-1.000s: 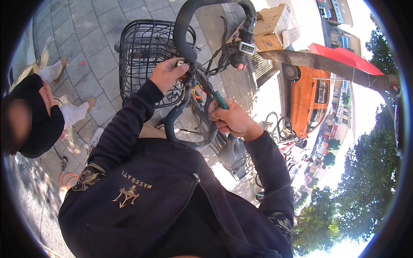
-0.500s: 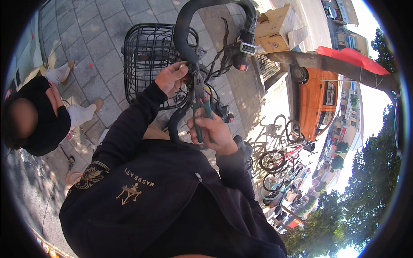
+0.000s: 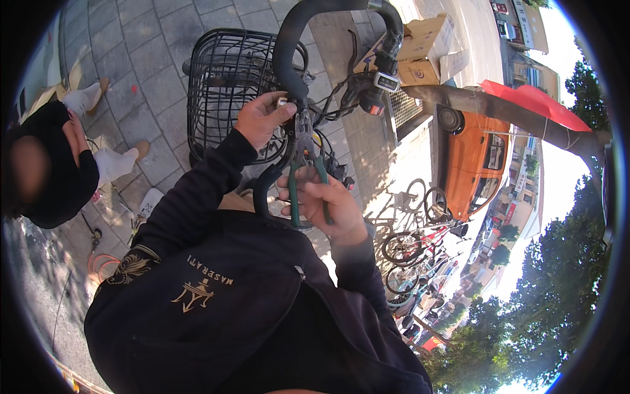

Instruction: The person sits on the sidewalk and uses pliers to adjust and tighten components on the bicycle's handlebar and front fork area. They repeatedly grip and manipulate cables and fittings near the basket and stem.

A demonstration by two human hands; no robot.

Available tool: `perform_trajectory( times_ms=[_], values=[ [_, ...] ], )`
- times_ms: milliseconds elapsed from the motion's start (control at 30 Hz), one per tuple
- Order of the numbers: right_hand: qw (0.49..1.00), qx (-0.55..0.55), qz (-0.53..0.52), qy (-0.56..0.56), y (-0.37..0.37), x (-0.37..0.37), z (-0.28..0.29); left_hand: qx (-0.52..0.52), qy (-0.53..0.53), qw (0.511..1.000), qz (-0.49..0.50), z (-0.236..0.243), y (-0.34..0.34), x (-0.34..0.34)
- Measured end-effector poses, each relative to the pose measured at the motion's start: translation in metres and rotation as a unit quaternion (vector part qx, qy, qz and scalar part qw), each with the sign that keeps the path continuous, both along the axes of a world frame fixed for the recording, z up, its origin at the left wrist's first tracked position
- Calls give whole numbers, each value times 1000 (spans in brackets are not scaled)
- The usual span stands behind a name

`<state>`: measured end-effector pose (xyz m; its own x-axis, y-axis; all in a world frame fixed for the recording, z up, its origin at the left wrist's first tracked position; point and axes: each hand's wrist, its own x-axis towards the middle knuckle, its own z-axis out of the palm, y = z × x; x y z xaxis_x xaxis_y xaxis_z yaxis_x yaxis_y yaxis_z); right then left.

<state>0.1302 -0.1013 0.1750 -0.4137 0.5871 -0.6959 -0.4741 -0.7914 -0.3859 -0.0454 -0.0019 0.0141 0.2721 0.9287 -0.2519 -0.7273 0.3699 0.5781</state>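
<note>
My right hand (image 3: 333, 202) is wrapped about the spread green handles of a pair of pliers (image 3: 294, 197). The pliers' metal jaws point up to the stem area of a bicycle's black handlebar (image 3: 289, 49); whether they bite on anything there is too small to tell. Beside the jaws, my left hand (image 3: 264, 121) has thumb and forefinger pinched together at the handlebar, with a small pale bit showing by the fingertips that I cannot make out. Cables run close by. A black wire basket (image 3: 226, 85) sits just beyond my left hand.
To the left a person in black (image 3: 56, 167) sits with hands together. An open cardboard box (image 3: 423, 49) lies past the handlebar's right end, near a tree trunk (image 3: 489, 102) with red cloth. An orange van (image 3: 476, 161) and several parked bicycles (image 3: 407, 246) stand to the right.
The pliers' handles have spread wider apart in my right hand. My left thumb and finger have shifted slightly, and a small pale bit now shows by them.
</note>
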Motion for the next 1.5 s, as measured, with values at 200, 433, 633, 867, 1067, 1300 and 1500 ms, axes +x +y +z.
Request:
perform_trajectory(
  times_ms=[200, 433, 633, 867, 1067, 1300, 1500],
  values=[
    [994, -60, -68, 56, 7, -7, 5, 4, 47, 999, 13, 6, -2, -1],
    [945, -36, 194, -262, 36, 19, 33, 47, 109, 993, -1, 16, -3, -3],
    [360, 335, 540, -683, 65, 14, 65, 54, 137, 989, -11, 15, -1, -6],
    [0, 568, 531, -629, 110, 62, 58, -15, 2, 998, -63, -5, 8, -11],
    [-57, 619, 485, -615, 122, 80, 45, -13, -35, 997, -73, -18, 11, -9],
    [151, 524, 475, -690, 70, 62, 40, -30, -42, 996, -71, -19, 15, -7],
    [821, 166, 265, -478, 17, 3, 28, -26, -44, 997, -57, -26, 11, -8]
  ],
)
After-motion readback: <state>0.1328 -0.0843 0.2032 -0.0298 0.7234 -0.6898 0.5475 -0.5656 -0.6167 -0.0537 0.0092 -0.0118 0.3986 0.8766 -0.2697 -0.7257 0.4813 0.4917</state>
